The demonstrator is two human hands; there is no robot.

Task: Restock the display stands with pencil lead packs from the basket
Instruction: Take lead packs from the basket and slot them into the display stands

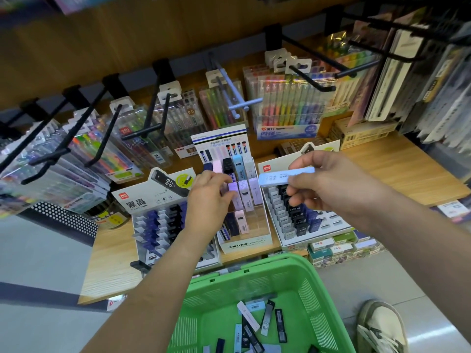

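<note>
Lead pack (286, 176), pale blue, pinching it in right hand (331, 186); my left hand (207, 197) gripping lilac pack (233, 187) in middle stand (246, 244) (seating it, I judge). Next: matching blue's colour row.

Bright, even indoor light, shadows soft. Display stands (244, 244) at ctr sharp. Wide-angle lens bends the edges; hanging pen packs (76, 159) at L blurred, w/ glare on plastic.
</note>
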